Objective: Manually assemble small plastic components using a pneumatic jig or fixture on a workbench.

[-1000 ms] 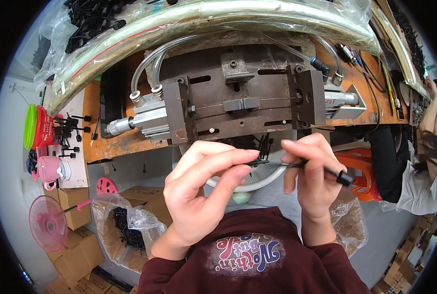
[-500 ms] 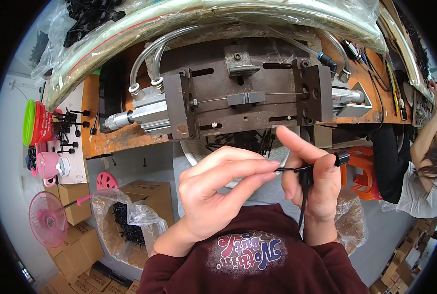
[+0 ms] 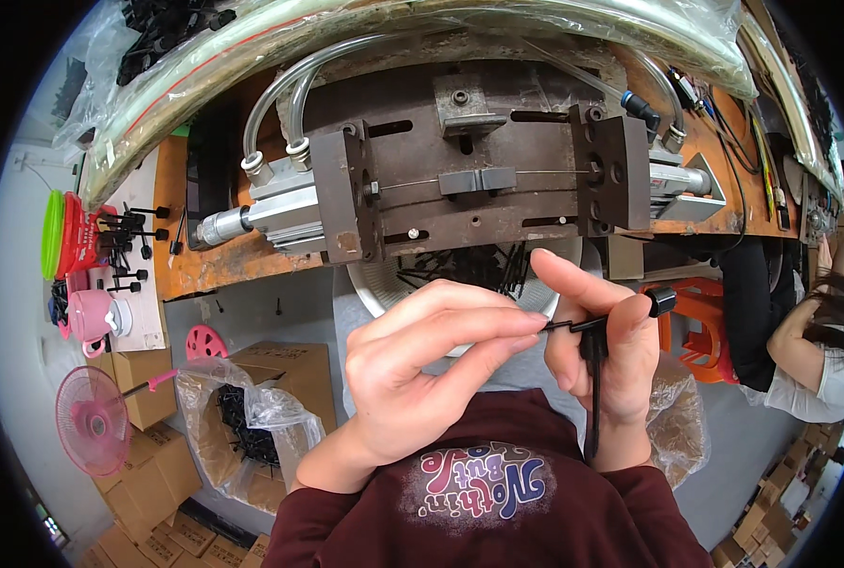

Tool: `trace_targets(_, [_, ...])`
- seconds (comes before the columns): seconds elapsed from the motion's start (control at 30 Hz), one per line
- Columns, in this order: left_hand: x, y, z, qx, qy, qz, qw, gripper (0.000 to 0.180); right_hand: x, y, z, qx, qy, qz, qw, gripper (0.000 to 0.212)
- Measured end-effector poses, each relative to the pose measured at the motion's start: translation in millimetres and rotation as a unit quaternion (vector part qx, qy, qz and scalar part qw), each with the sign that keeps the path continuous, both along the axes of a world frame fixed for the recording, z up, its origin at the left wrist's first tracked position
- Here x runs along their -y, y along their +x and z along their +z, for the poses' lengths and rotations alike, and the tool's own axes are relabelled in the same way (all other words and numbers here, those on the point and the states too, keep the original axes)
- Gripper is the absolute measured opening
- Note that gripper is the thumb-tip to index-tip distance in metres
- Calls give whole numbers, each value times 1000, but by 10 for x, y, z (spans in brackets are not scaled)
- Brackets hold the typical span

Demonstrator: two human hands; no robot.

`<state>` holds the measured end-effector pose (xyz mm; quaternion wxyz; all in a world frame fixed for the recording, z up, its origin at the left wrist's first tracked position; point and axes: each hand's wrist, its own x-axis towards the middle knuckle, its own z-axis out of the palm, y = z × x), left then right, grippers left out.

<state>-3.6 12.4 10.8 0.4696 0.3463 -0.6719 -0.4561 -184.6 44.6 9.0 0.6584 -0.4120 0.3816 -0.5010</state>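
Note:
Above my lap, my right hand (image 3: 621, 369) is closed around a black plastic part (image 3: 596, 398) with a long thin stem hanging down and a thick ribbed knob (image 3: 662, 301) sticking out past the thumb. Its index finger stretches up and away. From the left, my left hand (image 3: 422, 350) pinches a thin black rod (image 3: 559, 326) between thumb and fingertips. That rod meets the black part at the right fingers; whether they are joined, I cannot tell. The rod's other end is hidden in the pinch.
Ahead stands a dark metal fixture (image 3: 479, 214) with a pneumatic cylinder (image 3: 285, 216) on either side. Below it, a white basket (image 3: 370, 295) holds black parts. A lined box (image 3: 204, 431) and a pink fan (image 3: 93, 421) are at left. Another person's arm (image 3: 805, 331) shows at right.
The stem has swung to hang straighter and its lower end shows more. The rod has tilted slightly at the right fingers. Both hands keep their grip; the view has shifted slightly.

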Motion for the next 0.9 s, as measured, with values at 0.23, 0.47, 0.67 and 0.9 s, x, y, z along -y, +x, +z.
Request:
trace_targets(0.23, [-5,-1,-10,-9,-3,7,1000,23,0,22,19,-4,-7,-2,1000,78])
trace_targets(0.47, [-30,-1,25,11,3,27,1000,20,-20,38,15,-8,-7,-4,1000,76])
trace_targets(0.67, [-16,11,27,17,-24,33,999,22,-25,88,17,-4,0,-19,1000,74])
trace_targets(0.9, [-16,33,20,17,-18,30,999,22,-32,97,-27,21,0,4,1000,72])
